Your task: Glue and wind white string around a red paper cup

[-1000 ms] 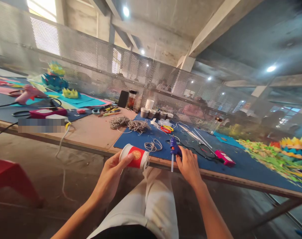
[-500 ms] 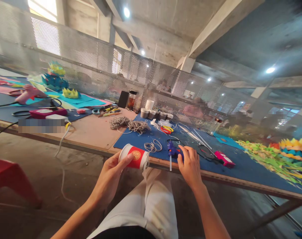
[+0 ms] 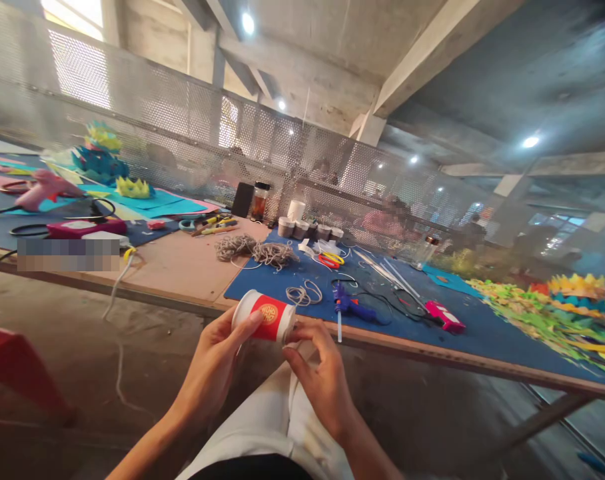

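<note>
A paper cup, white with a red band and a gold round emblem, lies sideways above the table's front edge. My left hand grips it, thumb along the red band and fingers behind. At the cup's right end, my right hand has its thumb and fingers curled in a pinch; what is between the fingertips is hidden. Just past the cup, a loose coil of cord rests on the blue mat. Right of that lies a blue glue gun, its glue stick poking over the front edge.
Bundles of grey cord sit behind the cup. Scissors, several small tubs and a jar stand farther back. A pink glue gun lies left; yellow-green paper pieces spread right. A mesh screen closes the back.
My right hand has left the blue glue gun and moved left to the cup's right end, its fingers closing there. The glue gun stays on the mat. My left hand still holds the cup.
</note>
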{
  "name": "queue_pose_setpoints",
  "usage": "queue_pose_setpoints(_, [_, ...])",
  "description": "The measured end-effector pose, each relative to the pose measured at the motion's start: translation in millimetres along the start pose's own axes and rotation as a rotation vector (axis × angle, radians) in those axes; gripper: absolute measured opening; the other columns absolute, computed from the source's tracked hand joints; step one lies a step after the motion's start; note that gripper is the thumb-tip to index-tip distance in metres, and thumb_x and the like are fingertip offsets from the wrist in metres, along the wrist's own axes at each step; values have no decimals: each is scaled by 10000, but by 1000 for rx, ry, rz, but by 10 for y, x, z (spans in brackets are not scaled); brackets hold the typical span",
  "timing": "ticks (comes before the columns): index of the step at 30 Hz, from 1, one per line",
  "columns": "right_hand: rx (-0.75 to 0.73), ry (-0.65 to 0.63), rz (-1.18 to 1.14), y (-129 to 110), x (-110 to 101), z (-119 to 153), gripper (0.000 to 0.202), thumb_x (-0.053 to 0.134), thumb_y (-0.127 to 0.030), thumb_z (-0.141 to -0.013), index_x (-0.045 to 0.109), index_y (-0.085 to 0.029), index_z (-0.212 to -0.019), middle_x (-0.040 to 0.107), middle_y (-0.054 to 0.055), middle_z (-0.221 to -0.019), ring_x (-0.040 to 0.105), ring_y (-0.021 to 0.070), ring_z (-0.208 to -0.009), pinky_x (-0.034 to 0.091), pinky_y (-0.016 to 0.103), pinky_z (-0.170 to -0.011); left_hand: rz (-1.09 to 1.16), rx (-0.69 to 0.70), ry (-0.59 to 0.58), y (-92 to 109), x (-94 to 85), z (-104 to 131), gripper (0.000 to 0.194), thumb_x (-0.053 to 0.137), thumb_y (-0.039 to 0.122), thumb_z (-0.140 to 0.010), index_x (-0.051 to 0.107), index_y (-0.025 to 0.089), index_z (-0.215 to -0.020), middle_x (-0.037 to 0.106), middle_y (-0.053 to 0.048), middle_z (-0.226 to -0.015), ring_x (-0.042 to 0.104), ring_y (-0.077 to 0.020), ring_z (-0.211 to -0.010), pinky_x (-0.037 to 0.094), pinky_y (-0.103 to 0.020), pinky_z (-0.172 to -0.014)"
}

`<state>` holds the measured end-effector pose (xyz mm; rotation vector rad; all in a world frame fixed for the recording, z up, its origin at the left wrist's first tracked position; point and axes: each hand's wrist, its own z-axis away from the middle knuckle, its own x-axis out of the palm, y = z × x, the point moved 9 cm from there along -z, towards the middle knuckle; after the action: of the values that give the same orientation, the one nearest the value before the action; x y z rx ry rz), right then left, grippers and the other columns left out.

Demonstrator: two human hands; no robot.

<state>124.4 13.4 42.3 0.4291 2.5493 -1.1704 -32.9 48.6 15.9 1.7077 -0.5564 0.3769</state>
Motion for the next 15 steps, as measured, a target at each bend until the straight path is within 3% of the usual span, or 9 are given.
queue_pose_setpoints(9, [188, -24, -101, 90, -109, 52, 118, 598, -316, -957, 631, -209, -995, 730, 23, -939, 676, 184, -902, 495, 294, -850, -22, 10, 41, 23, -4, -17, 250, 808, 310, -758, 759, 173, -961, 778, -39, -919, 701, -220, -852, 530, -266, -787])
queue_pose_setpoints(12, [173, -23, -91, 41, -162, 31, 102, 590, -303, -954, 623, -212, -988, 713, 12, -890, 670, 177, -863, 500, 282, -816, -14, -4, 14, 30, 42, 7, 231, 780, 295, -785, 750, 183, -985, 776, -28, -893, 703, -218, -830, 527, -264, -757])
queue_pose_setpoints(15, [98, -7, -16, -69, -223, -29, 71, 589, -274, -944, 632, -221, -961, 685, 14, -944, 648, 189, -980, 484, 294, -902, -20, -9, 10, 44, 59, 26, 244, 780, 313, -783, 748, 183, -987, 776, -30, -875, 702, -225, -802, 525, -270, -720])
